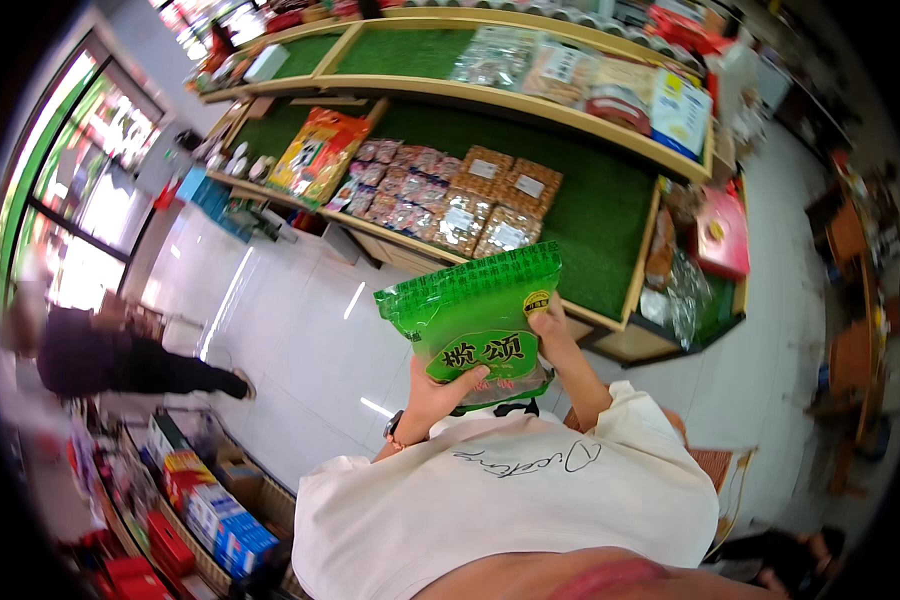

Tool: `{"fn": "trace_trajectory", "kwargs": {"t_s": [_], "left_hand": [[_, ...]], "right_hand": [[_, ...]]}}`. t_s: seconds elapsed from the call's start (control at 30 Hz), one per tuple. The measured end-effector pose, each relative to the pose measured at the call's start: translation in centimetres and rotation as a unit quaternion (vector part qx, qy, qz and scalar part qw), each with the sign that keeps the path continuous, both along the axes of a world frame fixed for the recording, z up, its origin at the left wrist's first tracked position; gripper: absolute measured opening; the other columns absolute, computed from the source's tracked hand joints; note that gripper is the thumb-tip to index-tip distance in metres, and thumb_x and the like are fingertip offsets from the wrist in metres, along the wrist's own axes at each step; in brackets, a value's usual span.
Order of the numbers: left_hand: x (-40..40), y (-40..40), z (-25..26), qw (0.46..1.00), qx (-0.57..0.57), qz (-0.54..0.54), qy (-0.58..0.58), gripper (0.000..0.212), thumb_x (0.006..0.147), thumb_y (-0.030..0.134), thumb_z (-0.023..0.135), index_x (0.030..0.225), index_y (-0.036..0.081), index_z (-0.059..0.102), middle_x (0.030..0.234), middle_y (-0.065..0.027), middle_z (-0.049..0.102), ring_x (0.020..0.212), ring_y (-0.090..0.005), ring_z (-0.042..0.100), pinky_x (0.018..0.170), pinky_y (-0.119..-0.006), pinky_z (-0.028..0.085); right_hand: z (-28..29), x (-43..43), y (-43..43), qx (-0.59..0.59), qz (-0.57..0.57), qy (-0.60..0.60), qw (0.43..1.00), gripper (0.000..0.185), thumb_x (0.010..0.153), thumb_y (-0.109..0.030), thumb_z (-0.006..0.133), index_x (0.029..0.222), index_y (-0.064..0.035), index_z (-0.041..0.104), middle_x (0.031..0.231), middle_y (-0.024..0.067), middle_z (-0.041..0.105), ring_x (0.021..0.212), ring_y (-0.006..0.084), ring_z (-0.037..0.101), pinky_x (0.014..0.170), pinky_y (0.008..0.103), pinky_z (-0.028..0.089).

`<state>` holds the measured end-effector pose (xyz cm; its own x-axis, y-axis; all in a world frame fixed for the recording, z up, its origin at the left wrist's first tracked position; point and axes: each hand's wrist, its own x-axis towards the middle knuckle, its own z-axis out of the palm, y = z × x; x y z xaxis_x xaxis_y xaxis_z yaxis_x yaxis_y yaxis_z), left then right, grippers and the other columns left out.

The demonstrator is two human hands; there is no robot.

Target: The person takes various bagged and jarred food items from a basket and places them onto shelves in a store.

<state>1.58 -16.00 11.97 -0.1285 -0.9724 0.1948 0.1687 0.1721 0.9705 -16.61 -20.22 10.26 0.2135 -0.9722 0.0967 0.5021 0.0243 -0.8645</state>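
Observation:
A green plastic food pouch (pixel 465 307) is held up in front of my chest, its printed face towards me. My left hand (pixel 446 390) grips its lower left part, the thumb lying across the front. At the upper right edge my right hand (pixel 551 330) pinches the pouch, thumb in front and fingers hidden behind. Beyond it stands a wooden display shelf (pixel 592 202) lined with green artificial turf. Clear packs of brown snacks (pixel 461 217) lie there, close behind the pouch's top edge. Left of them are several small pink-printed packets (pixel 401 187).
A large orange-and-yellow bag (pixel 319 154) lies farther left on the shelf. Bagged goods (pixel 562 71) fill part of the upper tier. Boxes stand in a wicker basket (pixel 210 555) at lower left. A person (pixel 135 356) stands on the tiled floor (pixel 300 322) at left. A pink box (pixel 720 232) sits at the shelf's right end.

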Motion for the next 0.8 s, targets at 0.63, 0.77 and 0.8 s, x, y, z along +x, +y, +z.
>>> {"fn": "trace_trajectory", "kwargs": {"t_s": [0.63, 0.77, 0.8], "left_hand": [[13.2, -5.3, -0.9, 0.962, 0.107, 0.252, 0.005, 0.032, 0.077, 0.004, 0.065, 0.106, -0.005, 0.054, 0.089, -0.0069, 0.063, 0.080, -0.0095, 0.057, 0.071, -0.023, 0.047], [20.0, -5.9, 1.0, 0.974, 0.061, 0.220, -0.009, 0.044, 0.077, 0.004, 0.064, 0.116, -0.005, 0.047, 0.102, -0.0091, 0.059, 0.086, -0.0109, 0.056, 0.076, -0.024, 0.046], [22.0, -5.5, 1.1, 0.976, 0.066, 0.203, -0.036, 0.051, 0.076, 0.005, 0.065, 0.120, -0.004, 0.043, 0.106, -0.0097, 0.057, 0.090, -0.0123, 0.055, 0.079, -0.025, 0.045]], "right_hand": [[-1.7, 15.5, -8.2, -0.001, 0.250, 0.164, 0.954, 0.047, 0.078, -0.007, 0.066, 0.118, 0.0000, 0.045, 0.103, 0.0062, 0.058, 0.090, 0.0122, 0.056, 0.074, 0.0259, 0.048], [-0.5, 22.1, -9.1, -0.029, 0.204, 0.123, 0.971, 0.043, 0.078, -0.009, 0.066, 0.115, 0.0014, 0.046, 0.100, 0.0072, 0.059, 0.082, 0.0121, 0.058, 0.072, 0.0254, 0.048], [-0.9, 23.5, -9.5, -0.035, 0.222, 0.124, 0.967, 0.043, 0.079, -0.009, 0.066, 0.115, 0.0017, 0.046, 0.100, 0.0071, 0.059, 0.081, 0.0122, 0.058, 0.072, 0.0253, 0.048]]}}
